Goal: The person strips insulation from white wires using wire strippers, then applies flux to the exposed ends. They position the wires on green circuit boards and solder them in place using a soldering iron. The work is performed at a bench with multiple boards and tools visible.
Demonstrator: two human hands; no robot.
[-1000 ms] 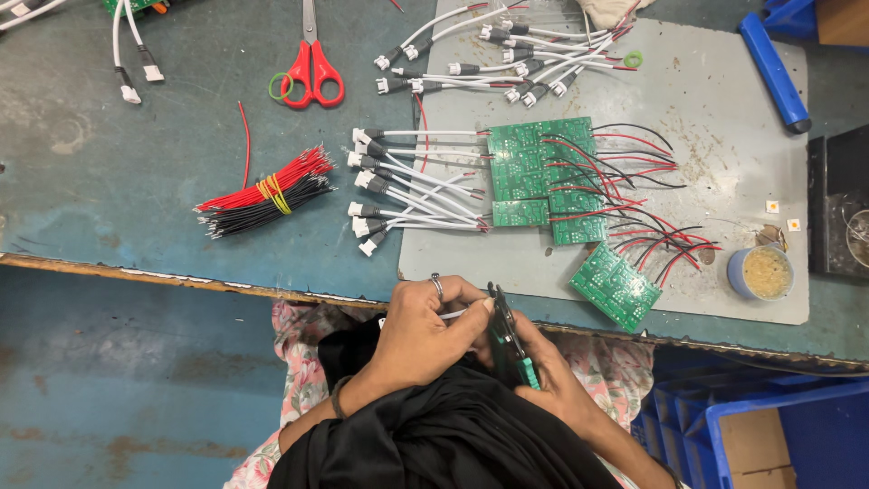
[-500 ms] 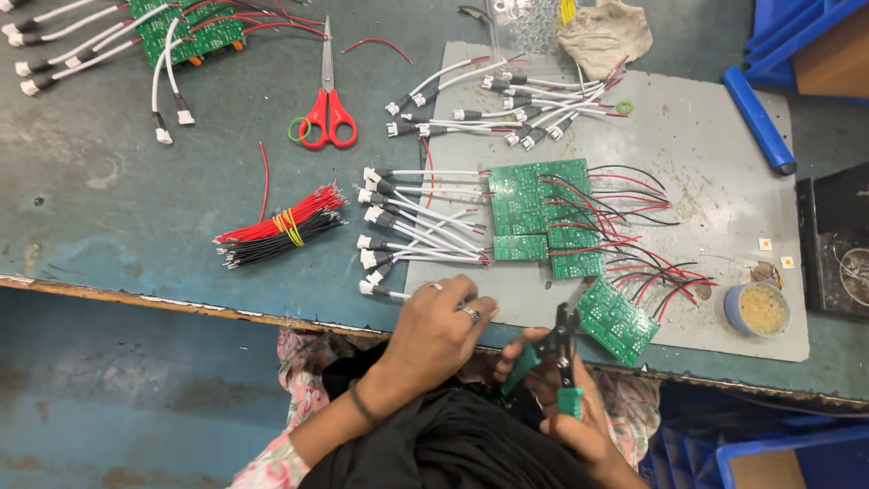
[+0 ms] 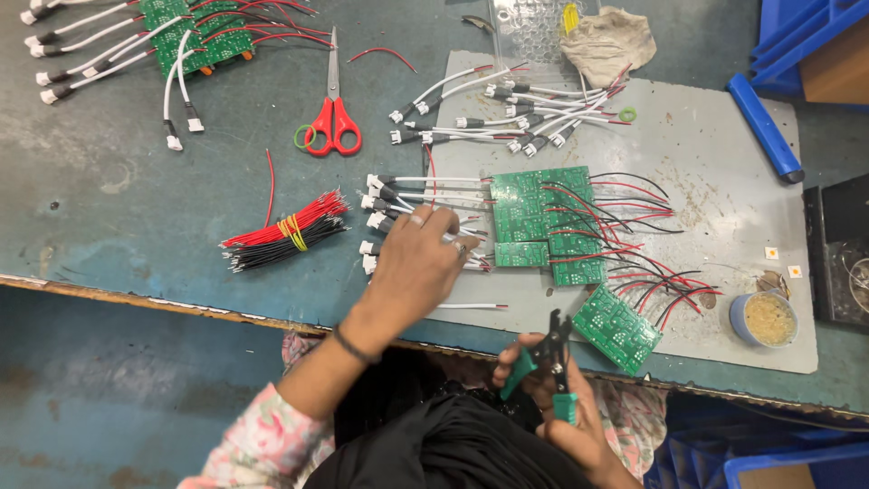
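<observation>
Left hand (image 3: 418, 263) lies palm down on the row of white connector leads (image 3: 407, 195) just left of the green circuit boards (image 3: 543, 217) on the grey mat (image 3: 724, 181); fingers spread and lightly curled, tips on the leads, though whether any lead is pinched cannot be told. Right hand (image 3: 557, 412) sits at the bench's near edge, fingers closed around the green handles of a pair of wire cutters (image 3: 548, 362), jaws pointing up toward the boards. One loose white wire (image 3: 471, 306) lies between the hands. A red-and-black wire bundle (image 3: 285, 231) and red scissors (image 3: 333, 118) lie well left of the mat
</observation>
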